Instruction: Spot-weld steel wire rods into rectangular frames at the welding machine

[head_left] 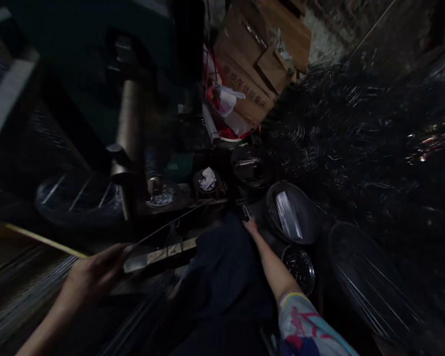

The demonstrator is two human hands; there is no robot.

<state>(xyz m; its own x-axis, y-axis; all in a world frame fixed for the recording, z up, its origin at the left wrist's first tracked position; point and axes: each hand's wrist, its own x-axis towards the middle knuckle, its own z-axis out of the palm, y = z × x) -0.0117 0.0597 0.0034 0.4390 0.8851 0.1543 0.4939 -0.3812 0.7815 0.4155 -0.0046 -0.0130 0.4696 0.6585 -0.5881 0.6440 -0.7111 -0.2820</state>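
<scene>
My left hand point(98, 271) is closed at the lower left, its fingertips at the end of a thin rod point(163, 226) that slants up to the right. Just right of those fingers lies a pale flat bar point(159, 254). Low in the centre, my right hand point(250, 225) is closed around a small metal piece point(246, 211) beside the dark cloth point(230, 272) over my lap. Motion blur and dim light hide finger detail. A black bowl point(307, 217) holding a bundle of shiny strips point(288, 215) is to the right of that hand.
A machine with a metal cylinder point(128, 123) stands at the upper left, above a dish of small metal bits point(163, 196). Cardboard point(244, 74) leans at the back. Shiny wire-like pieces point(356, 128) are heaped at right. Another round container point(298, 269) sits near my right forearm.
</scene>
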